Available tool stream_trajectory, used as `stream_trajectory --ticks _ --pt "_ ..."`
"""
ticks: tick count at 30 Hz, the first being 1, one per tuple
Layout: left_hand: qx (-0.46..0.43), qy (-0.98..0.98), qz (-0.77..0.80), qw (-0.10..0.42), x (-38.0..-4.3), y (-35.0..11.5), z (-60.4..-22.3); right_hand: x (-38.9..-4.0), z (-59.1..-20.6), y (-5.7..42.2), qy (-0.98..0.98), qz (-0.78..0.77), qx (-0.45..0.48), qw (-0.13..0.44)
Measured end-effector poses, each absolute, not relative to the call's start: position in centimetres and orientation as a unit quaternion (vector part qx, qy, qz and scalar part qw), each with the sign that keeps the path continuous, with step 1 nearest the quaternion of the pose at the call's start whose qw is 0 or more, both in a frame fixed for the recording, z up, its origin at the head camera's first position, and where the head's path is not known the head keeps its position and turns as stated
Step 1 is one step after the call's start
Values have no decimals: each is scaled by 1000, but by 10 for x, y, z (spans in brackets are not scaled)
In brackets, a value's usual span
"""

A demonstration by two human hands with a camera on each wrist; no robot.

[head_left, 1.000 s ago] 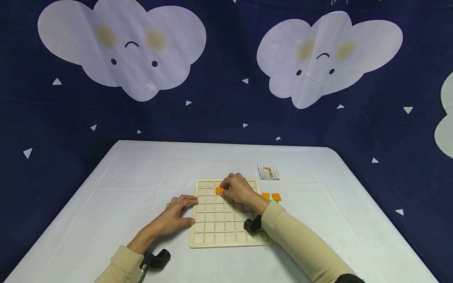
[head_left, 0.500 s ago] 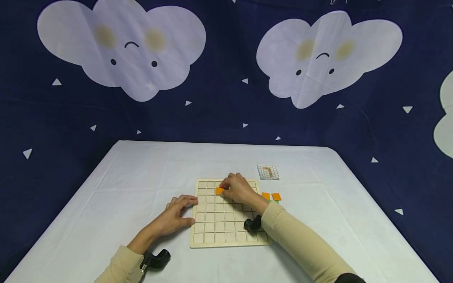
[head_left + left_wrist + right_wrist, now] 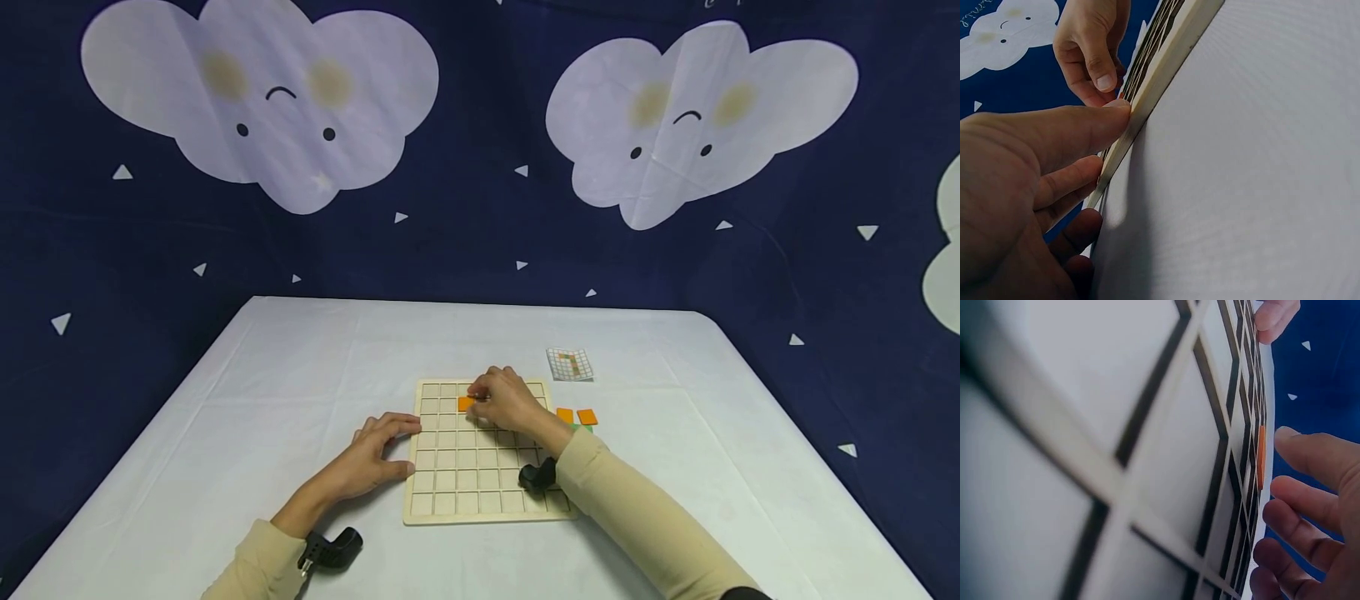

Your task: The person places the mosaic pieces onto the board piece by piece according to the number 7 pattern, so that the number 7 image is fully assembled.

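The pale wooden grid board (image 3: 446,482) lies flat on the table. In its second row from the top sits an orange square tile (image 3: 465,404). My right hand (image 3: 506,402) reaches over the board from the right, thumb and index finger at the tile's two sides. In the right wrist view this orange tile (image 3: 1261,457) shows edge-on between those fingertips. My left hand (image 3: 369,458) rests at the board's left edge, thumb and fingers spread apart along it. The left wrist view shows its thumb (image 3: 1100,128) against the wooden rim (image 3: 1163,72).
Right of the board lie two more orange tiles (image 3: 587,417), with green tiles (image 3: 582,428) partly behind the right sleeve. A small pattern card (image 3: 570,365) lies beyond them on the white tablecloth (image 3: 322,350). A dark blue cloud-printed backdrop (image 3: 480,250) hangs behind the table.
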State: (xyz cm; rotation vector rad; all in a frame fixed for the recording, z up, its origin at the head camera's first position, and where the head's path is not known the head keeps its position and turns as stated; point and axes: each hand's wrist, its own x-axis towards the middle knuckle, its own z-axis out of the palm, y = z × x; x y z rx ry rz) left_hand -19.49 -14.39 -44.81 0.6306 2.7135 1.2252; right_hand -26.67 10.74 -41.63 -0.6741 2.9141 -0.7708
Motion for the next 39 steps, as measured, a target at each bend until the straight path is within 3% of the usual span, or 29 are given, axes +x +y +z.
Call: stream_trajectory --ticks 16,39 --pt "206 890 403 54 -194 -144 -447 -256 -401 111 937 -291 -191 31" --pt "205 891 403 53 -194 -145 -449 -231 -386 148 937 -298 -181 -16"
